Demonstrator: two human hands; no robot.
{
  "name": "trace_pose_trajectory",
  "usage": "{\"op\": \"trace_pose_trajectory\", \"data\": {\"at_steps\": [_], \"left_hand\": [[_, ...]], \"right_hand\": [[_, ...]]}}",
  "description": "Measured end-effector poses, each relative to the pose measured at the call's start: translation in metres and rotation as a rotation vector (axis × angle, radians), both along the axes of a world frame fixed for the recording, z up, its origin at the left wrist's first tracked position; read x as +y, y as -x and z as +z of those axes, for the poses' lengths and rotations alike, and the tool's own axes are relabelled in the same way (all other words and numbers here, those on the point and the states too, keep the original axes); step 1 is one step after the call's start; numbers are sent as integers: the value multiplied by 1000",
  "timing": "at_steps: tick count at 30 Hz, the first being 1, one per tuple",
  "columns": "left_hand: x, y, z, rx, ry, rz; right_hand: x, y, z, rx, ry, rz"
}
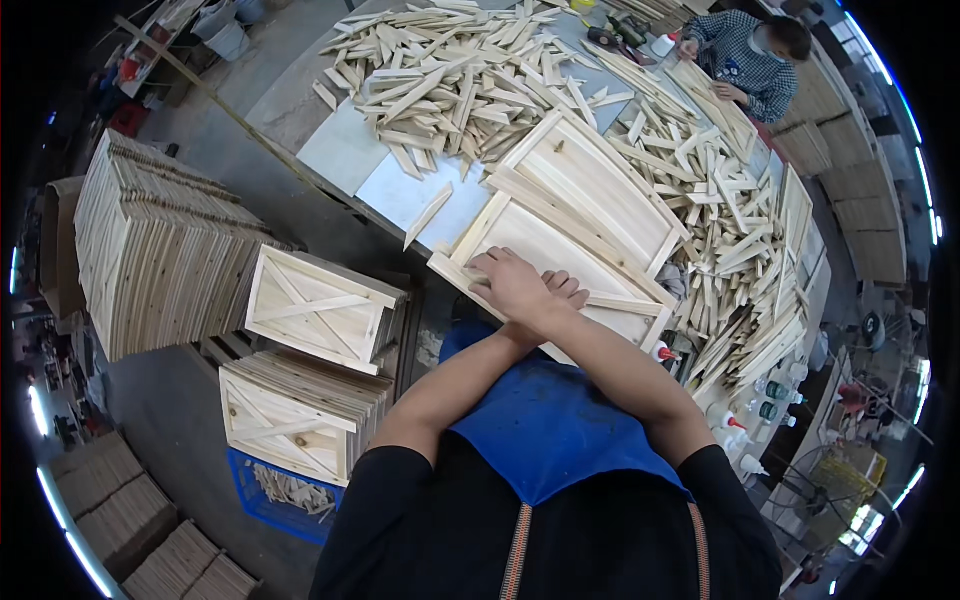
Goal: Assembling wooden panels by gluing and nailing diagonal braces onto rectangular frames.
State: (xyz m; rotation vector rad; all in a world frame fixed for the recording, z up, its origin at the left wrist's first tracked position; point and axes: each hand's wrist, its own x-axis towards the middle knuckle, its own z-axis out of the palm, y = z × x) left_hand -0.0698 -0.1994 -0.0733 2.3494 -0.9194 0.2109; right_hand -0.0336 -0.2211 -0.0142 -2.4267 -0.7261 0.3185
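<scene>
One framed wooden panel (530, 232) lies beneath the right hand (512, 280), fingers slightly bent, and the crossed left hand (567, 287), fingers curled; any grip cannot be determined.

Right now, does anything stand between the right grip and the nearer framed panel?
Nothing visible does: the right grip lies over the left part of the nearer framed panel. Wrists crossed, the left grip sits beside the right.

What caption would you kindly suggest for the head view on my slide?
Right hand and left hand, arms crossed, over a framed wooden panel, with loose wooden strips heaped beyond.
</scene>
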Motion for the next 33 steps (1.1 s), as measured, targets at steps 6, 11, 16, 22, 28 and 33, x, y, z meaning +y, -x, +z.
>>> {"op": "trace_pose_trajectory", "data": {"at_steps": [6, 11, 16, 22, 28, 33], "left_hand": [[2, -3, 1, 11, 39, -16], [4, -3, 0, -32, 26, 35], [2, -4, -4, -39, 68, 70], [-2, -7, -9, -126, 112, 64], [1, -4, 2, -107, 103, 53], [4, -3, 2, -127, 156, 63]], "right_hand": [[7, -3, -3, 54, -80, -19], [9, -2, -2, 34, -60, -44], [12, -5, 0, 45, -18, -35], [6, 0, -4, -116, 130, 103], [19, 17, 5, -445, 392, 315], [31, 12, 9, -363, 530, 418]]}}
